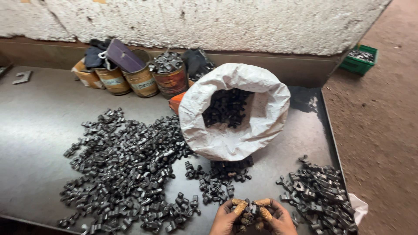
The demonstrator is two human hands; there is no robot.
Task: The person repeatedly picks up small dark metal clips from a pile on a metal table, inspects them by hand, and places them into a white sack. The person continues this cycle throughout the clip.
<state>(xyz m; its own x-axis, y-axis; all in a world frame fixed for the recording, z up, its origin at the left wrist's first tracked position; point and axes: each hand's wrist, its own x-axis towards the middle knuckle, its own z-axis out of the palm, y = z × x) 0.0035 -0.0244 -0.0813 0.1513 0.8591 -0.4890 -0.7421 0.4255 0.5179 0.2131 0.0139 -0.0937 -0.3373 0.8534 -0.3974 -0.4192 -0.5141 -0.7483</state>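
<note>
At the bottom centre of the frame the left hand (pixel 225 217) and the right hand (pixel 277 218) are cupped together, fingers curled in, holding between them a small clutch of dark metal parts (pixel 249 214); several fingertips (pixel 239 206) wear tan, cork-coloured covers. The hands sit low over the grey metal worktop (pixel 39 126), and the step in hand looks like a close check or sorting of the pieces held, though the pictures do not show which way they are to go. Just above the hands lies a small scatter of the same parts (pixel 215 185), spilling from the foot of a white sack (pixel 235 111) whose mouth is rolled open on more of them. To the lower right a compact heap (pixel 320 193) lies near the worktop's edge; to the left a much broader spread (pixel 126 169) covers the middle of the surface. Judging from this layout, the next move calls for a firm hold, so that nothing slips between the fingers, and a clear choice of pile. Rusty tins (pixel 141 78) stand at the upper left against the wall, and a green crate (pixel 359 58) sits on the floor at the upper right.
</note>
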